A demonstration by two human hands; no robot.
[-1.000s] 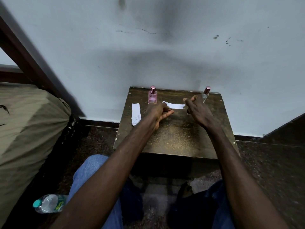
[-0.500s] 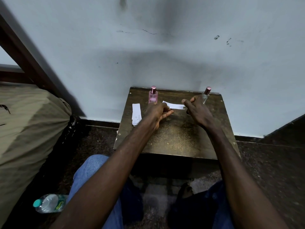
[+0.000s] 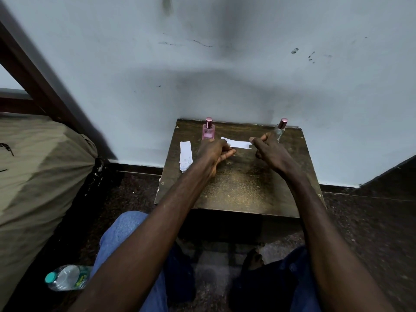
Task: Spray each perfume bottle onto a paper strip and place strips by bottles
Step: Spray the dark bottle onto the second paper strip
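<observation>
On the small dark wooden table [image 3: 238, 190], a pink perfume bottle [image 3: 208, 131] stands at the back left and a clear perfume bottle [image 3: 279, 129] with a pink cap at the back right. A white paper strip [image 3: 237, 143] stretches between my hands, in front of the bottles. My left hand [image 3: 213, 152] pinches its left end just in front of the pink bottle. My right hand [image 3: 269, 152] has its index fingertip on the strip's right end, the other fingers curled, and partly hides the base of the clear bottle.
More white paper strips [image 3: 185, 155] lie on the table's left side. The table stands against a pale wall. A tan bag [image 3: 38, 172] sits on the floor at the left, a plastic water bottle [image 3: 67, 278] lies near my left knee.
Almost nothing differs. Both hands stay on the strip; my right index fingertip has dropped slightly toward the strip's end.
</observation>
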